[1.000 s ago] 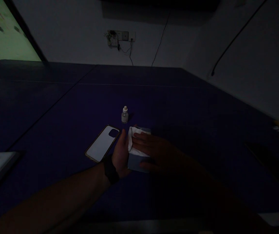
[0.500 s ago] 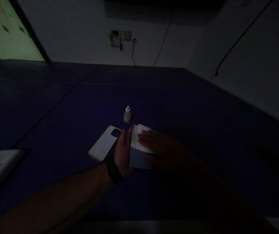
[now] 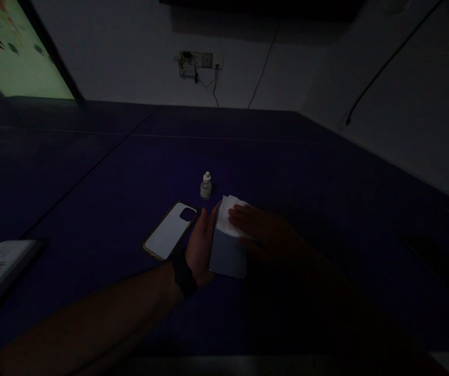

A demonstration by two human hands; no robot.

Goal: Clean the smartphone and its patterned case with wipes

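My left hand (image 3: 200, 243), with a dark watch on its wrist, is closed around the left edge of a smartphone (image 3: 228, 256). The phone's grey-blue flat face is turned up. Across its upper part lies a white tissue (image 3: 228, 216), which my right hand (image 3: 259, 227) holds down against the phone with flat, extended fingers. The right thumb is hard to make out in the dark. A clear phone case (image 3: 169, 232) with a gold-coloured rim lies left of my left hand. Beyond the phone stands a small dropper bottle (image 3: 206, 188) with a white cap.
All of this is on a dark blue-purple tabletop (image 3: 149, 172). A white box (image 3: 0, 271) lies at the left edge. A dark flat object (image 3: 436, 256) is dimly visible at right. Sockets with plugs and cables (image 3: 198, 61) are on the far wall.
My right hand and the tissue have shifted slightly up and right over the phone, baring more of its lower face. The phone has tilted a little in my left hand.
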